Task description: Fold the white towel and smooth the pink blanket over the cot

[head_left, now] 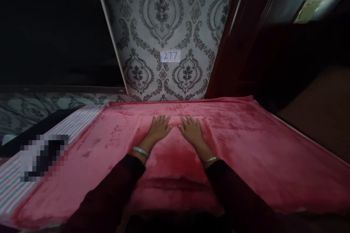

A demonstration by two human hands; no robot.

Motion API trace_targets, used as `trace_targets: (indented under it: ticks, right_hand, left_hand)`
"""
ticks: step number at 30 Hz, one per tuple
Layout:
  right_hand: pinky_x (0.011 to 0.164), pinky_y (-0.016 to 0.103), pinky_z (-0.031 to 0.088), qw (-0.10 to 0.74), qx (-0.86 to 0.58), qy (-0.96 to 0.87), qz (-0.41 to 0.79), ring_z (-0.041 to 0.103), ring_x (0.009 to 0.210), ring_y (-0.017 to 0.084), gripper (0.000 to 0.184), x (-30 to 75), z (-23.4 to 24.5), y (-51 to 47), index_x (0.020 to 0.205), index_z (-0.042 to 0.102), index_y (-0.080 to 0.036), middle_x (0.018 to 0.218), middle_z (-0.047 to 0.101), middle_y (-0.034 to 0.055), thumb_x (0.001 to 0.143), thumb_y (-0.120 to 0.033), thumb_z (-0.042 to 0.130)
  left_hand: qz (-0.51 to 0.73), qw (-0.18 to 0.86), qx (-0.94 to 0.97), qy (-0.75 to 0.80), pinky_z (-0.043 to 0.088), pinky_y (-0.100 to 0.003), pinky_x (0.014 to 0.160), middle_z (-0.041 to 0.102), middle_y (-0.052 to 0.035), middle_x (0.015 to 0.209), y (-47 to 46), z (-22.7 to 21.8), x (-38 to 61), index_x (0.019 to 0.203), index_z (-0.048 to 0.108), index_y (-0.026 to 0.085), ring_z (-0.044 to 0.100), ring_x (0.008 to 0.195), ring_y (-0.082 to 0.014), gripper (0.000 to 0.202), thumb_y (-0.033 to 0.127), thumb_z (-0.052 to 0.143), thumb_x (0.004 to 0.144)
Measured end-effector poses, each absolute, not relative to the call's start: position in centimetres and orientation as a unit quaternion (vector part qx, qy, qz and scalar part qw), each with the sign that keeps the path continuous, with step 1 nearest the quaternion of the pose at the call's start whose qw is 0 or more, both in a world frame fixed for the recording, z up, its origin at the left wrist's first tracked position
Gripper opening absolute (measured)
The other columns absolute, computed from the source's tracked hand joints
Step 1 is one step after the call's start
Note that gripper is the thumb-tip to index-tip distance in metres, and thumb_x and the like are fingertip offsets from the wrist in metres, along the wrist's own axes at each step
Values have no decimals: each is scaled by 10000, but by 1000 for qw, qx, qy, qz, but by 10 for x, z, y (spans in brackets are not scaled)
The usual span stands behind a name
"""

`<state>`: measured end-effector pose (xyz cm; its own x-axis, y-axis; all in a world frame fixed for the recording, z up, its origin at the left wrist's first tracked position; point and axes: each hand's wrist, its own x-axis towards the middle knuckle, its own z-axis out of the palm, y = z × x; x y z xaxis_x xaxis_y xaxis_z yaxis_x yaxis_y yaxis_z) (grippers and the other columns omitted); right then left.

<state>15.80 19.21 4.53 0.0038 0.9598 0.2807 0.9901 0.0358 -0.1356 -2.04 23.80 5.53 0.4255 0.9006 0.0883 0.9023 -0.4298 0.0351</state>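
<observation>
My left hand and my right hand lie flat, side by side, fingers stretched out, on a folded piece of pink plush cloth. That folded piece rests on a larger pink plush blanket spread over a bed. Both hands hold nothing; they press on the top of the fold. Each wrist has a silver bangle, and the sleeves are dark.
A striped sheet shows at the bed's left edge, beside a blurred dark patch. Behind the bed stands a grey patterned wall with a paper label reading 277. Dark wooden furniture rises at the right; the left is dark.
</observation>
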Motion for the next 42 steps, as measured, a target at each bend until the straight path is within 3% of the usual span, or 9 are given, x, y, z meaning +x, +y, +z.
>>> trace_targets:
  ticks: [4, 11, 18, 24, 30, 34, 39, 42]
  right_hand:
    - [1200, 552, 222, 169, -689, -702, -64, 434, 1417, 317, 516, 164, 17, 195, 1510, 515, -210, 1533, 522, 152, 1065, -428, 371]
    - [1192, 564, 232, 180, -685, -703, -68, 448, 1400, 321, 518, 165, 18, 200, 1492, 536, -217, 1516, 541, 148, 1060, -441, 360]
    - [1189, 530, 275, 157, -678, -715, -66, 454, 1405, 307, 507, 169, 28, 191, 1503, 517, -191, 1518, 539, 154, 1067, -396, 359]
    - [1207, 603, 242, 123, -710, -690, -67, 331, 1508, 334, 540, 204, 27, 175, 1542, 472, -187, 1624, 410, 155, 1058, -409, 384]
    - [1161, 691, 290, 136, -735, -664, -13, 260, 1539, 371, 594, 252, 13, 143, 1585, 403, -203, 1695, 261, 136, 1039, -433, 347]
    - [1150, 739, 267, 140, -734, -664, 16, 251, 1538, 397, 603, 258, 29, 125, 1578, 421, -239, 1686, 293, 128, 1026, -475, 363]
    - [1221, 607, 252, 167, -675, -718, -31, 228, 1559, 331, 602, 184, 50, 100, 1636, 307, -229, 1696, 277, 107, 1058, -399, 317]
    - [1217, 591, 257, 138, -669, -729, -27, 253, 1553, 314, 584, 144, 36, 85, 1626, 336, -208, 1681, 306, 121, 1059, -345, 310]
  left_hand:
    - [-64, 14, -849, -525, 163, -599, 1270, 326, -173, 1669, 237, 33, -27, 1616, 346, 181, 265, 1564, -338, 650, 494, 322, 1048]
    - [-71, 13, -845, -529, 163, -567, 1276, 350, -157, 1665, 238, 36, -23, 1612, 358, 184, 279, 1559, -332, 658, 514, 325, 1043]
    - [-65, 49, -774, -628, 161, -584, 1260, 421, -231, 1608, 235, 48, -48, 1563, 434, 94, 311, 1536, -375, 715, 559, 310, 1033]
    - [-33, 27, -783, -621, 144, -584, 1267, 276, -197, 1686, 229, 54, -87, 1615, 321, 107, 203, 1585, -318, 683, 478, 287, 1043]
    - [-2, -34, -780, -624, 157, -591, 1265, 129, -157, 1727, 217, 65, -115, 1648, 224, 142, 109, 1605, -291, 695, 467, 276, 1036]
    - [13, -32, -764, -645, 139, -628, 1257, 197, -165, 1717, 203, 85, -118, 1610, 344, 143, 127, 1599, -334, 683, 499, 319, 1027]
    - [-76, -10, -844, -531, 139, -605, 1265, 218, -132, 1718, 151, 83, -70, 1620, 335, 206, 142, 1598, -319, 648, 505, 310, 1045]
    - [-67, -16, -866, -495, 152, -615, 1263, 245, -114, 1713, 119, 56, -43, 1619, 348, 239, 152, 1596, -328, 639, 516, 340, 1043]
